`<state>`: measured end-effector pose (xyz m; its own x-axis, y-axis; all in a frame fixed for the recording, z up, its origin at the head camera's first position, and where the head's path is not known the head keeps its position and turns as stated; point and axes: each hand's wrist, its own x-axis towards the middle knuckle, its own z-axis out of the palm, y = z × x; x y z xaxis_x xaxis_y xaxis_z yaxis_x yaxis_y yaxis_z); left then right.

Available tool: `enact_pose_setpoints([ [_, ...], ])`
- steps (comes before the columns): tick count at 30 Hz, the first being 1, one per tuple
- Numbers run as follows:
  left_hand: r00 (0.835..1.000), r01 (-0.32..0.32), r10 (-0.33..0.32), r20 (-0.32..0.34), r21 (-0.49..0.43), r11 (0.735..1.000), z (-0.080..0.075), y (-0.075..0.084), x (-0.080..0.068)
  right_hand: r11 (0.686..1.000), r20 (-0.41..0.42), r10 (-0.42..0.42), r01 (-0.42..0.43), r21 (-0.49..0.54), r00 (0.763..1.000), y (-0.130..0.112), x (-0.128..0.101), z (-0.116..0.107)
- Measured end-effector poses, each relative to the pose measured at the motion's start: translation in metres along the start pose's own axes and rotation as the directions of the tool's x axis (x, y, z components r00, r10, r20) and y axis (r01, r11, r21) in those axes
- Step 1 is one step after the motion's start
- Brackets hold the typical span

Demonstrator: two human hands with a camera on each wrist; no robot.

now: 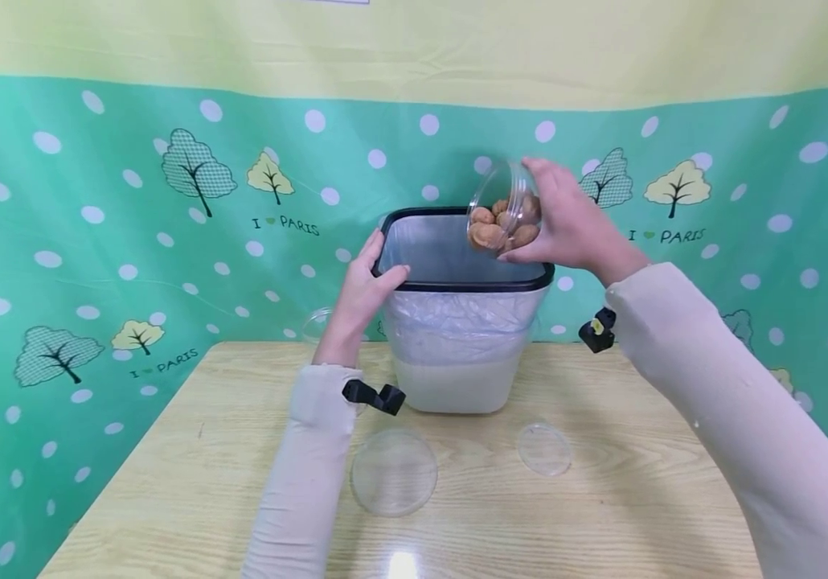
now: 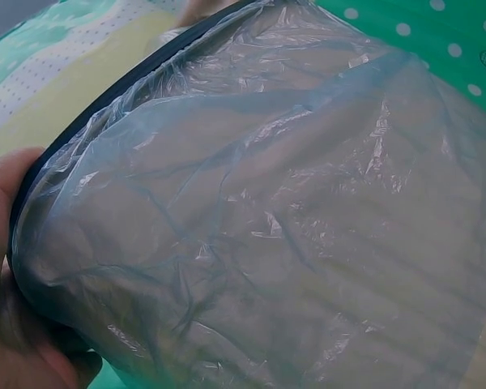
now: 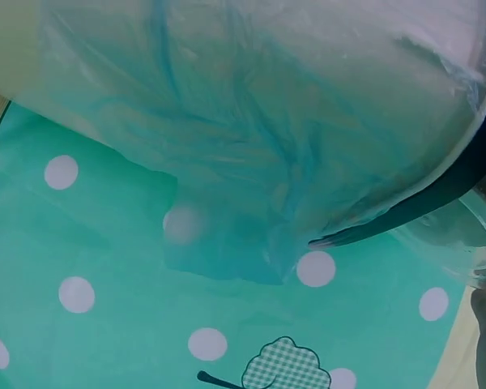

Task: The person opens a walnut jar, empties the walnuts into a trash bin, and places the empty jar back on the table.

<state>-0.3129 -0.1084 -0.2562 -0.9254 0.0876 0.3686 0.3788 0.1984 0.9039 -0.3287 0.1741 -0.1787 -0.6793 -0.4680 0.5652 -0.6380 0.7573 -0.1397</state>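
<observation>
A white trash bin (image 1: 450, 386) with a black rim (image 1: 468, 286) and a thin plastic liner (image 1: 461, 322) stands at the far side of the table. My left hand (image 1: 366, 285) grips the rim at its left side; the left wrist view shows the thumb and fingers around the dark rim (image 2: 89, 113). Over the bin's mouth, my right hand (image 1: 569, 217) holds a clear jar (image 1: 504, 181) from its right side. The jar is tipped sideways, its mouth facing left, with several walnuts (image 1: 488, 235) inside. In the right wrist view, part of the clear jar (image 3: 458, 235) shows beyond the rim.
A large clear round lid (image 1: 395, 473) lies on the wooden table (image 1: 190, 482) before the bin, with a smaller clear lid (image 1: 544, 449) to its right. Partly behind my left forearm is a clear container (image 1: 317, 322). A green dotted cloth (image 1: 190, 185) hangs behind everything.
</observation>
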Motion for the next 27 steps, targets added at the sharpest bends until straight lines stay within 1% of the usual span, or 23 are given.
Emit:
enact_pose_setpoints([
  [4, 1.000, -0.010, 0.010, 0.001, 0.000, 1.000, 0.0007, 0.0004, -0.0005, 1.000, 0.001, 0.000, 0.000, -0.009, 1.000, -0.0005, -0.0004, -0.0004],
  [7, 1.000, -0.011, 0.011, -0.004, -0.003, 1.000, 0.0004, 0.0003, -0.0008, 0.997, -0.006, 0.012, -0.012, 0.077, 1.000, -0.0030, 0.0002, -0.0001],
  [9, 1.000, -0.008, 0.008, -0.004, -0.004, 1.000, 0.0003, 0.0002, -0.0009, 0.995, -0.015, 0.011, -0.010, 0.098, 1.000, -0.0040, 0.0012, 0.0005],
  [11, 1.000, -0.005, 0.005, -0.001, -0.002, 1.000, 0.0004, -0.0003, -0.0005, 0.996, -0.020, 0.006, -0.004, 0.088, 1.000, -0.0046, 0.0016, 0.0012],
  [15, 1.000, 0.000, 0.000, 0.007, 0.003, 1.000, 0.0014, -0.0011, 0.0007, 1.000, -0.001, -0.004, 0.004, -0.001, 1.000, -0.0019, 0.0000, 0.0027],
  [22, 1.000, -0.017, 0.017, 0.002, 0.003, 1.000, 0.0019, -0.0002, 0.0006, 1.000, 0.006, -0.005, 0.006, -0.026, 1.000, 0.0026, -0.0022, 0.0022],
  [24, 1.000, -0.012, 0.012, 0.001, 0.003, 1.000, 0.0019, 0.0001, 0.0001, 1.000, 0.013, -0.004, 0.004, -0.014, 1.000, 0.0025, -0.0022, 0.0015],
  [27, 1.000, -0.010, 0.010, 0.001, -0.006, 1.000, 0.0018, -0.0001, 0.0000, 0.999, 0.016, -0.006, 0.006, 0.048, 1.000, 0.0005, -0.0009, -0.0003],
])
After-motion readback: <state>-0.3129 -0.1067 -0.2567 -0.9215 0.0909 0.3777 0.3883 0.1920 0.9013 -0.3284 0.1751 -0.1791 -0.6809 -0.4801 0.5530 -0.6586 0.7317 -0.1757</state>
